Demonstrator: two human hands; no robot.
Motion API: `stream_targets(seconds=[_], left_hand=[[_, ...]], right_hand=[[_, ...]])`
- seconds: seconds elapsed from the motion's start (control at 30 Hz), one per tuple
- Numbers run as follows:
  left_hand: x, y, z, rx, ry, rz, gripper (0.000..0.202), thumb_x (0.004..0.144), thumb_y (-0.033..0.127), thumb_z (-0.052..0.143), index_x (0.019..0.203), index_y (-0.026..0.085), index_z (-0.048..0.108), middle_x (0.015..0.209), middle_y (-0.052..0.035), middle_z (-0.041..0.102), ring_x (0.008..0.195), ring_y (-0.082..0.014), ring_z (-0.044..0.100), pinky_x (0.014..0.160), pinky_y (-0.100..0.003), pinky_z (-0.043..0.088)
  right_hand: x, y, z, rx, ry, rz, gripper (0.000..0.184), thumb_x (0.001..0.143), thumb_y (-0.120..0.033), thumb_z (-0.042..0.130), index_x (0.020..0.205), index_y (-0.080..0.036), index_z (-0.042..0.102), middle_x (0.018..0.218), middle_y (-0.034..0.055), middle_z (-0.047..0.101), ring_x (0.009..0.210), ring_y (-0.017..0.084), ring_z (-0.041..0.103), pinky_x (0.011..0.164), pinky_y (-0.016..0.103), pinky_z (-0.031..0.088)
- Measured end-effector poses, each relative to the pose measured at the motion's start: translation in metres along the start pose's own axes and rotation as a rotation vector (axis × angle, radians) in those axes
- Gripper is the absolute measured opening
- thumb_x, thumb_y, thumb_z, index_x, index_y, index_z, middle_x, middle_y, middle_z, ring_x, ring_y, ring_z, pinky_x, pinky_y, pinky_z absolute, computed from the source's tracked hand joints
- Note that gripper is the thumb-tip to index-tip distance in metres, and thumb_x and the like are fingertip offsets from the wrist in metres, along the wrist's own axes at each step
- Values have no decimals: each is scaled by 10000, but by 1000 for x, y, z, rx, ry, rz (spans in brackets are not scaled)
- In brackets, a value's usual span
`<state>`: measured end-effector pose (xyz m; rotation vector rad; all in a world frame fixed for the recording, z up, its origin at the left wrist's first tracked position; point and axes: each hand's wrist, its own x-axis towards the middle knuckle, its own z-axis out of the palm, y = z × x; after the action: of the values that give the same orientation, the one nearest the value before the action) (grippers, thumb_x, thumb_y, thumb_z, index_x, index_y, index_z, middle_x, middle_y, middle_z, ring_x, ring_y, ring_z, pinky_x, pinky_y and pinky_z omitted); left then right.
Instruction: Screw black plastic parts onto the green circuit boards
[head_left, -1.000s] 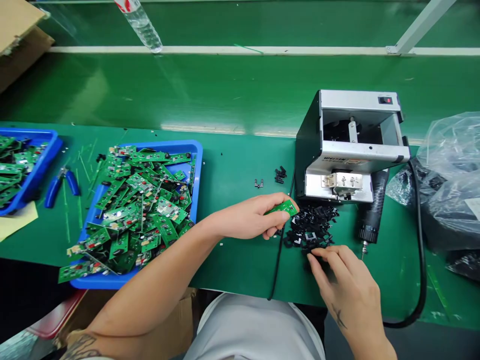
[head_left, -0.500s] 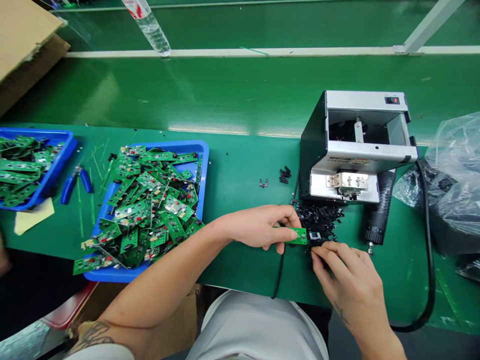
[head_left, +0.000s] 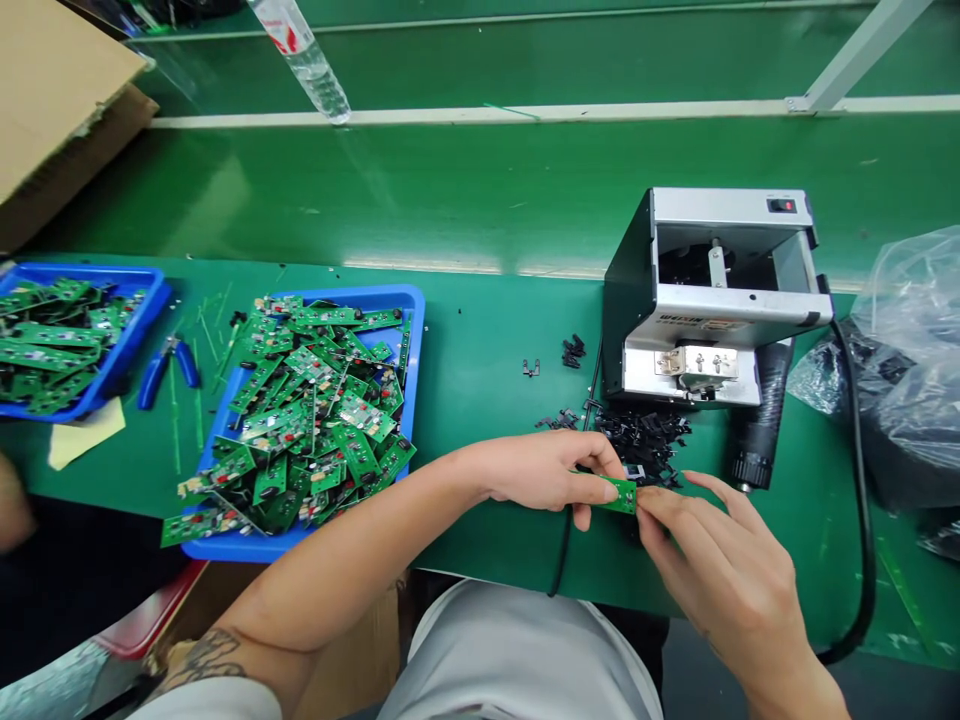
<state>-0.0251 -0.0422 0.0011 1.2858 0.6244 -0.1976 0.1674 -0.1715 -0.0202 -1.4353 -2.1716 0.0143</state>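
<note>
My left hand [head_left: 546, 474] grips a narrow green circuit board [head_left: 625, 496] between thumb and fingers, its right end sticking out. At that end, the thumb and forefinger of my right hand [head_left: 724, 560] are pinched together. Whatever is between those fingertips is hidden. Just beyond both hands lies a heap of small black plastic parts [head_left: 651, 436]. A few similar parts [head_left: 574, 350] sit in a little cluster farther back, beside a single black bracket [head_left: 531, 368].
A silver and black machine [head_left: 726, 302] stands behind the heap, with a black cylindrical tool [head_left: 756, 430] beside it. Blue trays [head_left: 417, 330] of circuit boards, blue-handled pliers [head_left: 169, 366] and a cardboard box [head_left: 64, 100] are leftward. Plastic bags [head_left: 907, 350] lie right; a bottle [head_left: 307, 65] stands behind.
My right fingertips have come up against the board's right end, where a gap showed before. The right forearm and hand have shifted slightly right, and the view has moved a little.
</note>
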Motion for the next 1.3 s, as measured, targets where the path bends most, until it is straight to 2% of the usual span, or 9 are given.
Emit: stream_targets(seconds=[0.2,0.4,0.63,0.93,1.07,1.3], left_hand=[[-2,-2,0,3,-28,40,152,919,284,519,1042,196,502,672,46,536,662,-100,514,648,-230,389],[-1,-5,-1,-25,-79,60,221,916,283,528,1114,189,502,841,21,549,620,-68,495,650,-237,413],[1,-5,-1,7,-88,114,148,926,263,506,1039,185,561,704,50,506,609,-74,479,641,-228,392],[1,-3,0,-69,-96,119,97,912,217,529,981,170,581,663,56,505,598,-72,486,628,-226,388],[1,-3,0,-101,-79,133,106,905,208,542,987,166,593,669,53,519,600,-69,493,623,-225,387],[4,-4,2,-158,-64,88,103,895,214,557,971,165,606,659,51,522,597,-67,494,611,-223,364]], right_hand=[[2,-3,-1,70,51,-5,288,763,-9,695,988,-164,603,852,10,715,729,112,651,976,414,532],[5,-5,-2,138,70,-13,269,758,22,679,957,-145,612,842,31,709,720,121,654,972,445,541],[6,-5,0,304,179,3,295,744,59,657,951,-149,632,795,33,696,724,144,672,882,435,612],[-11,2,14,550,211,136,370,735,64,641,1010,-182,670,837,15,695,765,166,677,906,511,599],[-12,3,16,562,241,153,369,733,63,649,1001,-190,669,837,19,693,766,171,672,895,524,594],[-4,3,13,468,243,53,362,694,106,658,936,-162,663,803,20,678,738,159,666,868,484,601]])
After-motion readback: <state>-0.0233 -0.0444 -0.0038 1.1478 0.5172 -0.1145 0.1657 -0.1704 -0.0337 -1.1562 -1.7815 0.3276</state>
